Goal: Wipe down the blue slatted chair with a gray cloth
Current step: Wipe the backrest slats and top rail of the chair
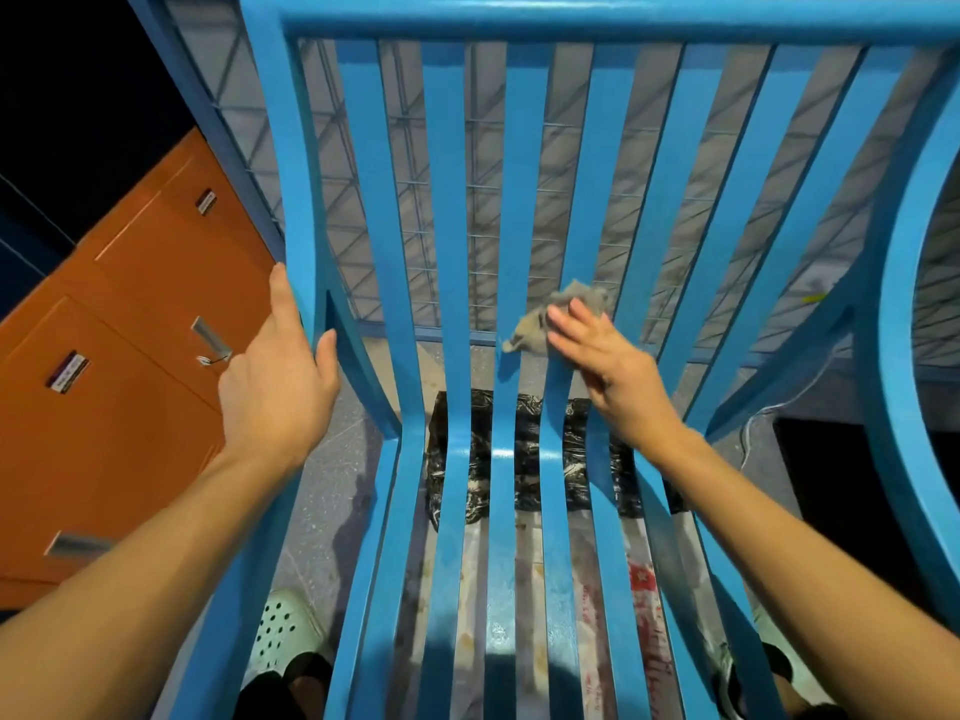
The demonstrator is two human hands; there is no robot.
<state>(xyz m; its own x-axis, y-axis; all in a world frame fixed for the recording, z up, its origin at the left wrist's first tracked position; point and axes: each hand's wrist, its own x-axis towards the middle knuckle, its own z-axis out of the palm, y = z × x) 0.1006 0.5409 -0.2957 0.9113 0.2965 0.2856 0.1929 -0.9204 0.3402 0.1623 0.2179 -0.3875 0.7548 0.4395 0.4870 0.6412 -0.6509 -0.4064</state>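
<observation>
The blue slatted chair [447,262] fills the view, its curved back rising ahead and its seat slats running toward me. My left hand [280,376] grips the chair's left side rail, thumb on the inner face and fingers around the outer edge. My right hand [608,366] presses the crumpled gray cloth [561,317] flat against a back slat right of center, fingers straight. Part of the cloth is hidden under my fingers.
An orange metal cabinet [130,324] stands at the left. A wire mesh panel [483,210] is behind the chair back. Black plastic [524,444] and printed paper [644,589] lie on the floor under the seat. A second blue chair's curved frame [893,304] rises at the right. My sandal [283,631] shows below.
</observation>
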